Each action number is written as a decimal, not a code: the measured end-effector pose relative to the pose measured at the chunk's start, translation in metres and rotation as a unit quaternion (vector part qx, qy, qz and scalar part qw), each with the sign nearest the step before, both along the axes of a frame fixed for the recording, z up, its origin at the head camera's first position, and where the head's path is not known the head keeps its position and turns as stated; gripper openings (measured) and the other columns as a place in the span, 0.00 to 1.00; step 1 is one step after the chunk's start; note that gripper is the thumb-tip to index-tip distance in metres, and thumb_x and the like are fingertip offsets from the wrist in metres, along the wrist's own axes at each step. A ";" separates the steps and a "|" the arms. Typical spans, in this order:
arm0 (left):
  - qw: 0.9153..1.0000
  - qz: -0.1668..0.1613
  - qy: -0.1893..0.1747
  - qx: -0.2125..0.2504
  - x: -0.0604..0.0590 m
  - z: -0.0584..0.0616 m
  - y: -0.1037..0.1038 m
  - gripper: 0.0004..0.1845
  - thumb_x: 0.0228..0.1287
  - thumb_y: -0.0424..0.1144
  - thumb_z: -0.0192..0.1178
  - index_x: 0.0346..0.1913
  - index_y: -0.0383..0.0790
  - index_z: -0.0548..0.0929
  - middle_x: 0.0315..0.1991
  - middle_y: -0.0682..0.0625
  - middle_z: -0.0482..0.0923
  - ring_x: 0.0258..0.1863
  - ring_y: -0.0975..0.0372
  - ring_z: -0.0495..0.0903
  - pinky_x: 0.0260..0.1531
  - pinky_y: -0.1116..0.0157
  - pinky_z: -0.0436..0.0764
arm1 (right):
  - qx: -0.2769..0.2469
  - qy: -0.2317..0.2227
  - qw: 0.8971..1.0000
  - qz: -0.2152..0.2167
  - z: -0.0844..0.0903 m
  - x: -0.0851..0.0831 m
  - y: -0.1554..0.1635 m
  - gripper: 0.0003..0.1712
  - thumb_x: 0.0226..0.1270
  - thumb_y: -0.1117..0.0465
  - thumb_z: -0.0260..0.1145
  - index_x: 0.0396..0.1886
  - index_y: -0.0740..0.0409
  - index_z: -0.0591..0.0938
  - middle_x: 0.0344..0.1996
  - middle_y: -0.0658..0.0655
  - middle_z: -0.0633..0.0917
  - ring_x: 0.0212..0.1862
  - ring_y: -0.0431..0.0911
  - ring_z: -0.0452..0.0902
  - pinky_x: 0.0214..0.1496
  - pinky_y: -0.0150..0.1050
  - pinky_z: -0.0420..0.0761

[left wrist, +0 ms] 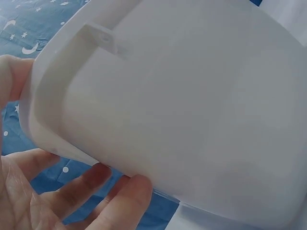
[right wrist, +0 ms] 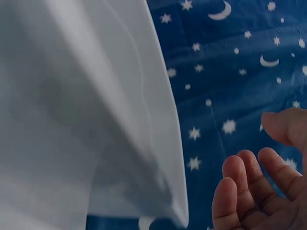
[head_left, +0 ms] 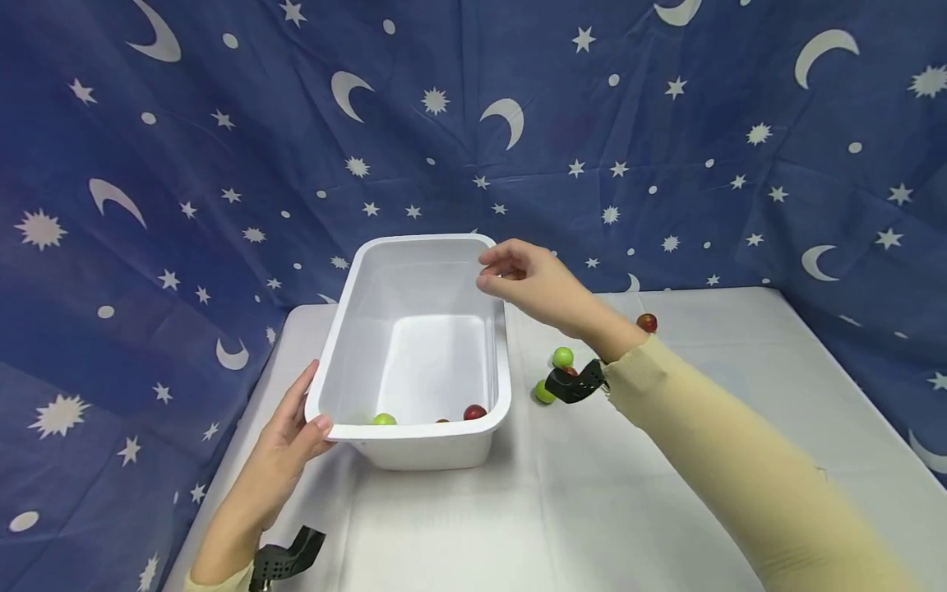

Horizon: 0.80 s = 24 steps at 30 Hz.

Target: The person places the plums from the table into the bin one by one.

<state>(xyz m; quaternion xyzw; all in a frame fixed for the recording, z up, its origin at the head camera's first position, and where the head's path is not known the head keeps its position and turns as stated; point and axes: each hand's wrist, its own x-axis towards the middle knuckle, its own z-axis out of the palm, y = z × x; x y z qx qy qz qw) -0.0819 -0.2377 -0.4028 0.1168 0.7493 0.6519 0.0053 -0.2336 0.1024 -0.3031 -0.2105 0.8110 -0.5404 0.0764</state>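
A white plastic tub (head_left: 418, 454) stands on the table, its open top facing up. My left hand (head_left: 284, 432) grips its near left corner, the thumb on the rim and the fingers along the outer side. In the left wrist view, fingertips (left wrist: 139, 187) press the tub's wall. Inside lie a green ball-like fruit (head_left: 384, 419) and a dark red one (head_left: 474, 412), with another red one mostly hidden behind the near rim. My right hand (head_left: 536, 284) hovers at the far right rim, fingers loosely bent and holding nothing.
Right of the tub lie two small green fruits (head_left: 563, 358), with a red one partly hidden by the right wrist strap (head_left: 577, 381). Farther back is a red fruit (head_left: 647, 322). A white cloth covers the table (head_left: 629, 510). Behind hangs a blue star-and-moon curtain (head_left: 459, 140).
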 end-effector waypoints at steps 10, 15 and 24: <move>1.000 -0.002 -0.006 0.001 0.001 -0.001 -0.004 0.36 0.75 0.30 0.46 0.78 0.56 0.46 0.75 0.40 0.43 0.60 0.59 0.68 0.49 0.68 0.78 | 0.042 -0.033 0.998 -0.036 -0.032 -0.003 0.053 0.24 0.65 0.48 0.67 0.56 0.53 0.76 0.47 0.54 0.80 0.47 0.48 0.76 0.50 0.44 0.77; 1.000 -0.004 -0.010 -0.003 -0.001 -0.002 -0.002 0.36 0.75 0.31 0.46 0.78 0.57 0.46 0.75 0.41 0.43 0.60 0.58 0.68 0.49 0.68 0.77 | 0.062 -0.052 0.996 -0.045 -0.051 -0.002 0.068 0.25 0.65 0.47 0.67 0.56 0.52 0.75 0.47 0.54 0.80 0.48 0.48 0.76 0.52 0.45 0.77; 1.000 0.002 -0.012 -0.011 0.000 -0.001 0.000 0.36 0.75 0.31 0.46 0.78 0.59 0.46 0.75 0.41 0.44 0.61 0.55 0.68 0.49 0.68 0.77 | 0.104 -0.090 0.987 -0.078 -0.096 -0.009 0.092 0.25 0.63 0.45 0.68 0.55 0.51 0.76 0.47 0.54 0.80 0.49 0.50 0.75 0.51 0.46 0.76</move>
